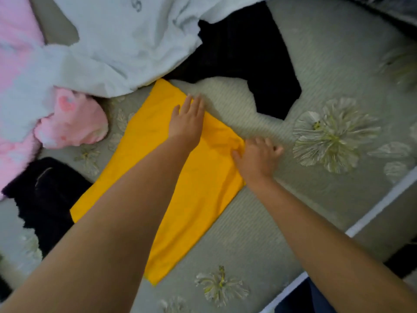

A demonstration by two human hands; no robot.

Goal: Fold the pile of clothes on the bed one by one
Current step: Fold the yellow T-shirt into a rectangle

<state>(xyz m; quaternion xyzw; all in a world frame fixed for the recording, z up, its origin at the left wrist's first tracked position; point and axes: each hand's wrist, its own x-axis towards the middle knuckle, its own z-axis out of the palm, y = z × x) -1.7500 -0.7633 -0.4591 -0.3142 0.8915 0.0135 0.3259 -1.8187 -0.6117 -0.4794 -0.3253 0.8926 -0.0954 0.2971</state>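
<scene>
Lying flat on the grey flowered bedspread (316,199), the yellow-orange garment (140,168) forms a long folded rectangle. Left hand (187,118) presses it, fingers straight; right hand (257,154) pinches its bunched right edge with curled fingers.

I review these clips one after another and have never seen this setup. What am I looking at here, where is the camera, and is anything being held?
No machine: a person folds laundry barehanded, filmed by one wide-angle camera on their head, looking down. On the flowered bedspread lies a yellow garment. The left hand rests flat on it; the right hand curls its fingers at the cloth's right edge, apparently gripping it. Beyond wait a white garment, a pink one and black ones.
</scene>
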